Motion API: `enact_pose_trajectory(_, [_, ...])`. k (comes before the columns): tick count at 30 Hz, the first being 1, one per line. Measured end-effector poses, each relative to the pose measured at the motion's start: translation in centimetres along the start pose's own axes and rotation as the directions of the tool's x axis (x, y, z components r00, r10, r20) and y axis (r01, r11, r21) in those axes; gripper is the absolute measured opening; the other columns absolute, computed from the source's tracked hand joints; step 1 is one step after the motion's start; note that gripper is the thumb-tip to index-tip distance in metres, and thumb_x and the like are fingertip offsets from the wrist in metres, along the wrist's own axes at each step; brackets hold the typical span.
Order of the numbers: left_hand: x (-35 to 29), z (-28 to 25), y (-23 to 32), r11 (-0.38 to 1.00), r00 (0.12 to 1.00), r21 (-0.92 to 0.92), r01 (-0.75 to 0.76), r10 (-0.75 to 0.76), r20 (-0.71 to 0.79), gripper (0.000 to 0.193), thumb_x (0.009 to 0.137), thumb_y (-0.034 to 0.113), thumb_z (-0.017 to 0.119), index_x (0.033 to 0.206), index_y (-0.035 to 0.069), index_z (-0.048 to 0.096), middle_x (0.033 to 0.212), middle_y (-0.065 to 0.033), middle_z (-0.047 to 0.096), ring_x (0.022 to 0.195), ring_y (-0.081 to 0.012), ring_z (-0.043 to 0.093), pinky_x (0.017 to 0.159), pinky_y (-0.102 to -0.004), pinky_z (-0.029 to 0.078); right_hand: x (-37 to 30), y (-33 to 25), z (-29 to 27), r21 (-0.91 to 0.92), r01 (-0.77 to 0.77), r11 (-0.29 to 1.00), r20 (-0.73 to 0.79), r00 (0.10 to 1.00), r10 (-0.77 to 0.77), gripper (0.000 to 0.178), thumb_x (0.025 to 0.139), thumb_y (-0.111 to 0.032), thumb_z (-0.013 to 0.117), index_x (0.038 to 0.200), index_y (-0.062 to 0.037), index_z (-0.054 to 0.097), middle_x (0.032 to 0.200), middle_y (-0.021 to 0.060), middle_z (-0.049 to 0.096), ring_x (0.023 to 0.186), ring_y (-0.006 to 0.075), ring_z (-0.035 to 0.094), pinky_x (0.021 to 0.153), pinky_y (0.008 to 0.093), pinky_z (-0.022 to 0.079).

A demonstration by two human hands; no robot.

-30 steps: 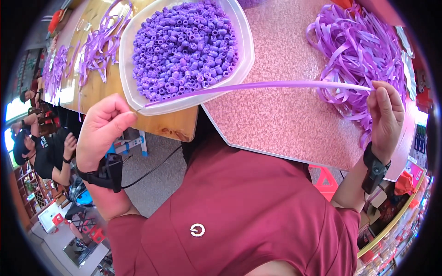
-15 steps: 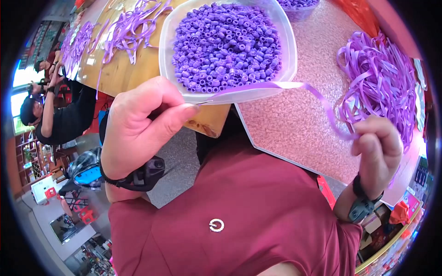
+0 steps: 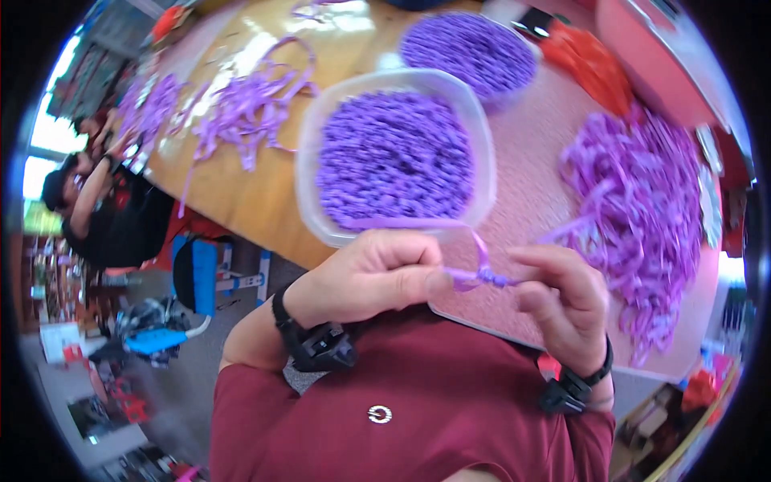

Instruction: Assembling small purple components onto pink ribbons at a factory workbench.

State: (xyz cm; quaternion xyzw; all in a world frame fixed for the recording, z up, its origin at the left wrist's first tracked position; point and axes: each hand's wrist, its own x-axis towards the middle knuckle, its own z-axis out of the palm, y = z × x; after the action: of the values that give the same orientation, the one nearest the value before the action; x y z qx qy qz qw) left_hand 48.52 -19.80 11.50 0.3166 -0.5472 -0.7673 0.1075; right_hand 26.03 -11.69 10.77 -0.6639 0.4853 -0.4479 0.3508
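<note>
In front of my chest, a purple ribbon [image 3: 479, 241] loops between my hands. My left hand [image 3: 385, 273] pinches it between thumb and forefinger. A few small purple beads [image 3: 491, 277] sit on the ribbon in the gap between the hands. Just past the beads, the thumb and forefinger of my right hand [image 3: 566, 301] close on the strand's end, blurred by motion. Behind my left hand stands a clear plastic tub [image 3: 487, 173] full of purple beads [image 3: 393, 157]; part of the ribbon passes over its near rim.
A second container of purple beads [image 3: 470, 52] stands farther back. Purple ribbons are heaped in a big pile [image 3: 642, 233] at right and in loose bundles [image 3: 249, 112] on the wooden table [image 3: 241, 197] at left. A red bag [image 3: 590, 68] lies back right. Another person [image 3: 112, 201] sits far left.
My hands have come closer together, the left moving right and down, the right moving left. Beads now show on the ribbon between them. The view has shifted, showing more of the table.
</note>
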Motion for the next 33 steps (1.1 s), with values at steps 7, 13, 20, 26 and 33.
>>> enact_pose_trajectory(7, [-2.8, -8.0, 3.1, 0.799, 0.704, -0.115, -0.59, 0.439, -0.557, 0.013, 0.088, 0.02, 0.053, 0.08, 0.01, 0.051, 0.058, 0.0073, 0.038, 0.047, -0.0004, 0.034, 0.041, -0.0164, 0.027, -1.1, 5.2, -3.1, 0.191, -0.225, 0.956, -0.362, 0.889, 0.282, 0.023, 0.088, -0.006, 0.053, 0.11, -0.0023, 0.055, 0.075, -0.0069, 0.044, 0.062, 0.0014, 0.037, 0.054, 0.0148, 0.028])
enact_pose_trajectory(13, [-8.0, -19.5, 10.3, 0.73, 0.35, 0.29, -0.619, 0.587, -0.73, 0.017, 0.088, 0.019, 0.053, 0.075, 0.009, 0.049, 0.056, 0.005, 0.039, 0.041, -0.0036, 0.031, 0.039, -0.0191, 0.024, -0.4, 8.1, -4.6, 0.213, -0.239, 0.947, -0.515, 0.796, 0.317, 0.021, 0.09, -0.01, 0.051, 0.109, -0.0051, 0.057, 0.065, -0.0111, 0.038, 0.053, -0.002, 0.03, 0.045, 0.0139, 0.023])
enact_pose_trajectory(20, [-7.0, -26.4, 11.0, 0.581, 0.235, 0.784, 0.222, 0.748, -0.621, 0.03, 0.088, 0.031, 0.053, 0.086, 0.001, 0.053, 0.074, -0.0038, 0.056, 0.06, -0.013, 0.053, 0.053, -0.0254, 0.041, -0.5, 9.0, -3.8, 0.178, -0.276, 0.945, -0.419, 0.847, 0.326, 0.016, 0.088, -0.007, 0.053, 0.103, -0.0017, 0.058, 0.074, -0.0097, 0.047, 0.057, -0.0019, 0.034, 0.048, 0.0149, 0.024])
enact_pose_trajectory(26, [-0.2, -11.9, 6.3, 0.401, 0.823, 0.892, 0.209, 0.42, -0.382, 0.02, 0.088, 0.019, 0.043, 0.098, 0.003, 0.049, 0.08, -0.0191, 0.057, 0.077, -0.0317, 0.059, 0.066, -0.0393, 0.043, -0.6, 9.5, -3.4, -0.05, -0.402, 0.914, -0.26, 0.889, 0.376, 0.014, 0.088, -0.009, 0.054, 0.1, -0.0024, 0.059, 0.07, -0.0088, 0.046, 0.057, -0.0011, 0.033, 0.049, 0.0153, 0.024])
enact_pose_trajectory(33, [2.8, -6.6, 2.7, 0.127, 0.902, 0.989, -0.069, 0.432, 0.008, 0.018, 0.085, 0.009, 0.044, 0.102, 0.006, 0.045, 0.072, -0.0167, 0.056, 0.071, -0.0337, 0.056, 0.061, -0.0435, 0.041, 0.0, 9.4, -2.4, -0.201, -0.348, 0.916, -0.235, 0.925, 0.3, 0.012, 0.083, -0.008, 0.059, 0.092, 0.0008, 0.06, 0.062, -0.0015, 0.048, 0.056, 0.0047, 0.041, 0.05, 0.0206, 0.035])
